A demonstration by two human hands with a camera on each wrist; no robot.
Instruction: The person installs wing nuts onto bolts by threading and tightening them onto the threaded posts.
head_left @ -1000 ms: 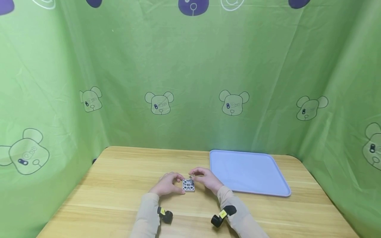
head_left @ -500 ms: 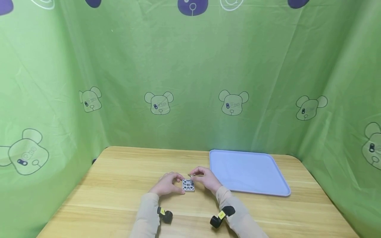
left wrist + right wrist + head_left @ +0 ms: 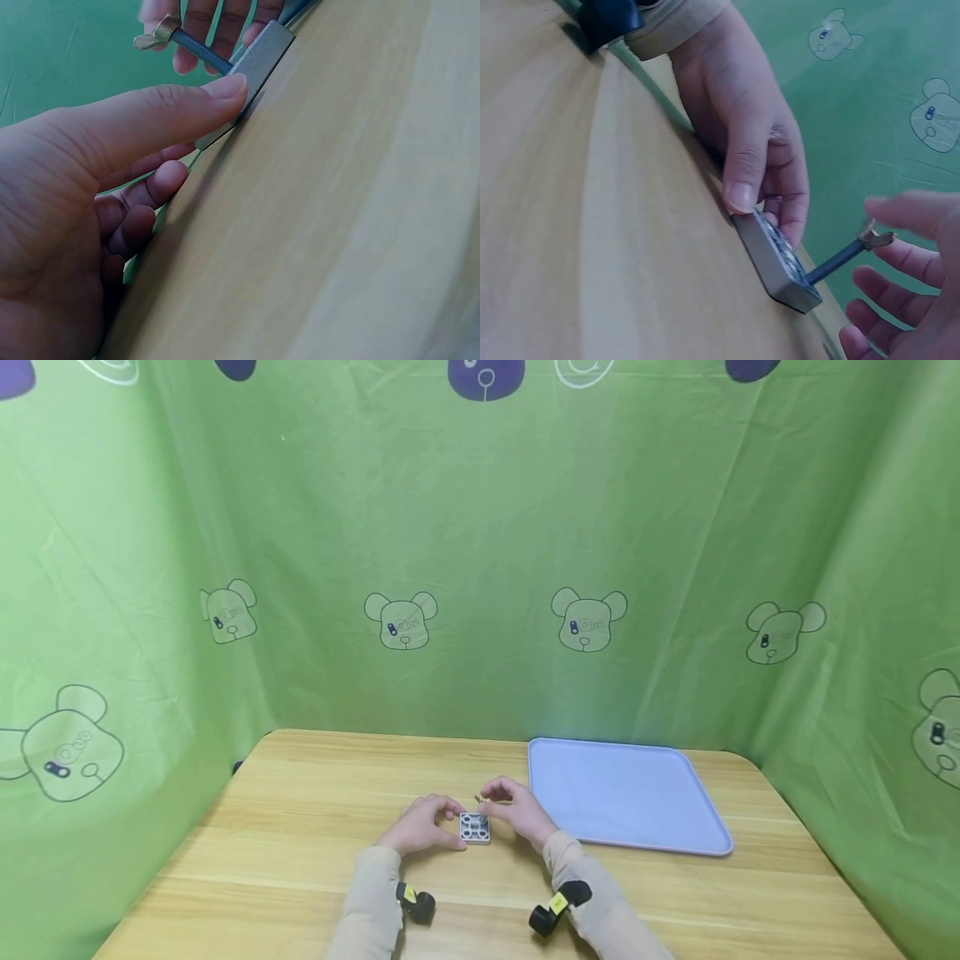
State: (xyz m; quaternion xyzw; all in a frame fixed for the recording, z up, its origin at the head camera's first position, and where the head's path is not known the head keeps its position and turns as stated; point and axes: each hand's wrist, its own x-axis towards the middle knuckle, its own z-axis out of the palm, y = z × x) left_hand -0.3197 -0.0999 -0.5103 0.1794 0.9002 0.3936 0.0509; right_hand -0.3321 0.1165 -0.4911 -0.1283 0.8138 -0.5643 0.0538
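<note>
A small square grey metal block [image 3: 475, 828] with round openings in its top face lies on the wooden table. My left hand [image 3: 422, 827] grips it from the left, the thumb [image 3: 225, 86] on its near side and fingers beyond. A wing bolt stands in the block's far right corner, its dark threaded shank [image 3: 834, 262] leaning up out of the block and topped by brass-coloured wings [image 3: 875, 237]. My right hand [image 3: 521, 814] holds the wings loosely between fingertips. In the right wrist view its other fingers spread beside the shank. The shank's lower end is hidden inside the block.
A light blue tray [image 3: 630, 793] lies at the back right of the table [image 3: 315, 843], its near left edge close behind the right hand. Green curtains [image 3: 480, 693] printed with bear heads stand around the table. Black wrist cameras [image 3: 551, 920] are strapped over both sleeves.
The brass wings have turned between the right fingertips, and that hand has shifted very slightly. The left hand and the block stay in place.
</note>
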